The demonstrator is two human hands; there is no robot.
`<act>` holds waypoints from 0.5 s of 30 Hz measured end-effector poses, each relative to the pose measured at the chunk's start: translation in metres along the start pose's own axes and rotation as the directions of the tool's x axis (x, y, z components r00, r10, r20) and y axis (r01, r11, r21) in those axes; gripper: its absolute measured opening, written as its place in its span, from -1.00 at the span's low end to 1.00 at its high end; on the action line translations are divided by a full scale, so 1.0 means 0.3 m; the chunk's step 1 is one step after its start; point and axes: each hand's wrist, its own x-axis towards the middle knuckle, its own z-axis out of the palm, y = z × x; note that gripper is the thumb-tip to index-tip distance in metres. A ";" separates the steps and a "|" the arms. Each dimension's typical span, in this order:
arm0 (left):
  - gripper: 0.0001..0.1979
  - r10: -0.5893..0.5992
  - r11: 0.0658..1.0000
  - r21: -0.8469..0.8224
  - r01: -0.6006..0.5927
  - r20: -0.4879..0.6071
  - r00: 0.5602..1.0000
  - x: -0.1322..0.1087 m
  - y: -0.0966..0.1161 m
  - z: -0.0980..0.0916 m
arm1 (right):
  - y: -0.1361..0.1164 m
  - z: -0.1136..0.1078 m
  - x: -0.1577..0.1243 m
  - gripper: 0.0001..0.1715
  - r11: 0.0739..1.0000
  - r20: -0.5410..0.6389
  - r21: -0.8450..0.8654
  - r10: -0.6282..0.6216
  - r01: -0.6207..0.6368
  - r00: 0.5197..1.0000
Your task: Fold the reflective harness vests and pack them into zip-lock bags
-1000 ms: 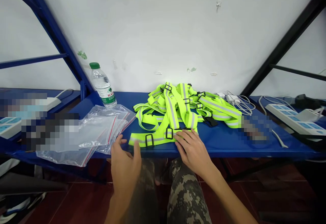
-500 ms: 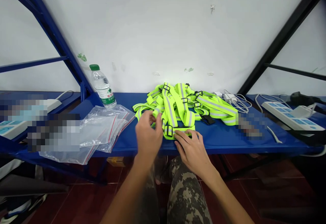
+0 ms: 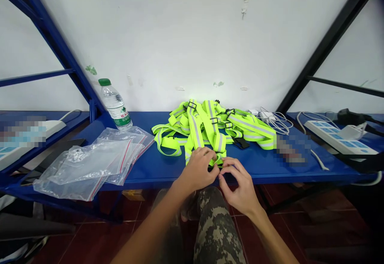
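Observation:
A heap of neon yellow reflective straps (image 3: pixel 195 126), with grey stripes and black buckles, lies on the blue table (image 3: pixel 141 168). At the heap's near edge, my left hand (image 3: pixel 200 169) is closed with its fingertips on a strap end. My right hand (image 3: pixel 238 184) meets it from the right, thumb and fingers pinched on the same reflective strap (image 3: pixel 218 159). The fingertips of both hands almost touch, and they partly hide the strap between them. A black buckle (image 3: pixel 241 143) lies flat just beyond my right hand.
Clear zip bags (image 3: pixel 87 164) lie at the left, their edge over the table front. A water bottle (image 3: pixel 115 104) with a green cap stands behind them. White cables (image 3: pixel 277 121) and a power strip (image 3: pixel 339 136) are at the right. A white wall (image 3: pixel 180 36) rises behind.
My left hand has moved right, from the strap loop at the left to the near strap beside my right hand. My right hand's fingers have gone from lying flat to pinching. The view has shifted slightly.

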 end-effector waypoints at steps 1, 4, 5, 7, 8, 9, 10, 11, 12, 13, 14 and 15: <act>-0.82 0.028 0.999 0.029 -0.030 0.038 0.999 -0.003 0.000 -0.003 | 0.002 -0.007 0.004 -0.86 1.000 -0.009 -0.022 0.013 -0.013 1.000; -0.70 0.085 0.991 0.094 -0.099 0.142 0.986 -0.008 -0.008 -0.012 | 0.012 -0.017 0.021 -0.71 0.993 0.106 -0.114 0.010 0.002 0.994; -0.67 0.090 0.988 0.108 -0.108 0.162 0.983 -0.008 -0.012 -0.015 | 0.017 -0.018 0.026 -0.70 0.990 0.154 -0.142 0.005 0.017 0.988; -0.66 0.104 0.986 0.111 -0.126 0.186 0.977 -0.008 -0.020 -0.020 | 0.030 -0.016 0.031 -0.71 0.983 0.206 -0.180 0.001 0.037 0.978; -0.66 0.117 0.985 0.102 -0.138 0.190 0.975 -0.009 -0.024 -0.022 | 0.038 -0.015 0.032 -0.72 0.981 0.205 -0.188 -0.002 0.042 0.979; -0.67 0.127 0.985 0.088 -0.146 0.186 0.974 -0.011 -0.027 -0.022 | 0.046 -0.014 0.033 -0.72 0.981 0.190 -0.190 -0.006 0.042 0.982; -0.68 0.132 0.986 0.075 -0.147 0.176 0.976 -0.014 -0.029 -0.022 | 0.055 -0.014 0.032 -0.73 0.982 0.172 -0.185 -0.006 0.039 0.985; -0.69 0.132 0.987 0.067 -0.145 0.160 0.978 -0.020 -0.030 -0.020 | 0.065 -0.014 0.032 -0.73 0.983 0.153 -0.178 -0.005 0.033 0.988; -0.69 0.130 0.987 0.074 -0.141 0.140 0.982 -0.027 -0.030 -0.016 | 0.074 -0.015 0.032 -0.74 0.985 0.134 -0.171 -0.004 0.027 0.991; -0.69 0.123 0.985 0.102 -0.136 0.118 0.985 -0.036 -0.028 -0.012 | 0.083 -0.016 0.032 -0.74 0.986 0.119 -0.167 -0.004 0.024 0.993; -0.67 0.110 0.981 0.147 -0.123 0.094 0.990 -0.047 -0.024 -0.007 | 0.092 -0.017 0.033 -0.74 0.986 0.107 -0.166 -0.008 0.026 0.994; -0.65 0.089 0.974 0.201 -0.102 0.073 0.993 -0.059 -0.020 -0.002 | 0.098 -0.018 0.033 -0.74 0.985 0.100 -0.167 -0.018 0.034 0.995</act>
